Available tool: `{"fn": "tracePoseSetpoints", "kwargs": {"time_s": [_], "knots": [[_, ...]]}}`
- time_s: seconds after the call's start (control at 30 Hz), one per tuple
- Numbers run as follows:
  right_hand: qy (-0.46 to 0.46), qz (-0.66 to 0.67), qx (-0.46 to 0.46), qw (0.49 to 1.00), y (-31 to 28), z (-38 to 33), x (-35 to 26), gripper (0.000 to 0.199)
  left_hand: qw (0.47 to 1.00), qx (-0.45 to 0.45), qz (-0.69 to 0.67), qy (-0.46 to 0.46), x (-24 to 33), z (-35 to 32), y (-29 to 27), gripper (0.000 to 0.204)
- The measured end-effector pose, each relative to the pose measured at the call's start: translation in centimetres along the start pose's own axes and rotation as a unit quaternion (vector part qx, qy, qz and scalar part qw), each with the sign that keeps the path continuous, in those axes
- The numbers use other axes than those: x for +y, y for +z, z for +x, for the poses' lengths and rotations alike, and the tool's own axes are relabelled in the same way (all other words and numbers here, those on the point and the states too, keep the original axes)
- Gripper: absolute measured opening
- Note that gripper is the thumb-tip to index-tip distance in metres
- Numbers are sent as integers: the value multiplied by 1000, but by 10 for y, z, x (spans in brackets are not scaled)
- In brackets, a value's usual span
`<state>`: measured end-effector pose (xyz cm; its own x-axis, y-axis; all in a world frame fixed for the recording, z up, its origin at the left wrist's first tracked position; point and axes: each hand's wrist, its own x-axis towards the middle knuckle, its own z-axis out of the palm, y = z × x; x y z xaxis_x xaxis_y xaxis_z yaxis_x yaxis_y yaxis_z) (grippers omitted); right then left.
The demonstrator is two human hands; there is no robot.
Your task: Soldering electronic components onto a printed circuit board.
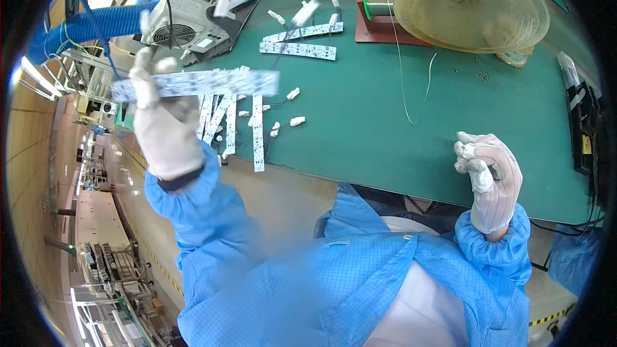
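My left hand (pixel 166 132), in a white glove, grips a long white circuit-board strip (pixel 212 83), lifted and blurred by motion. A blurred white connector (pixel 305 13) above the strip's right end seems to hang on its thin wire. Beneath and beside it lie several similar strips (pixel 258 135) with small white plugs, some overlapping near the table's front-left edge. My right hand (pixel 491 183), gloved with white coverings on its fingertips, is over the front right of the table. Its fingers are curled together; anything between them is hidden.
Two strips (pixel 299 50) lie farther back on the green table (pixel 347 122). A solder wire spool (pixel 379 1) on a red stand and a yellowish round hood (pixel 472 13) stand at the back. A grey fan unit (pixel 183 22), blue hose (pixel 96 29) and dark rack (pixel 581 122) flank the table.
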<state>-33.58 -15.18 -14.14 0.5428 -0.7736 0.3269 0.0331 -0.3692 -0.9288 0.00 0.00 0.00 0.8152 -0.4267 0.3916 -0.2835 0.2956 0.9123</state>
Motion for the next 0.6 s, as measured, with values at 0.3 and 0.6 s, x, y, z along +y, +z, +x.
{"fn": "tracePoseSetpoints", "kwargs": {"time_s": [0.3, 0.6], "knots": [[-204, -134, -71, 967, 10, 5, -19, 63, 940, -266, 85, -194, -38, -132, 41, 37], [-199, -150, -1, 969, 3, 2, -2, 46, 927, -209, -154, -271, -52, -148, 73, 68]]}}
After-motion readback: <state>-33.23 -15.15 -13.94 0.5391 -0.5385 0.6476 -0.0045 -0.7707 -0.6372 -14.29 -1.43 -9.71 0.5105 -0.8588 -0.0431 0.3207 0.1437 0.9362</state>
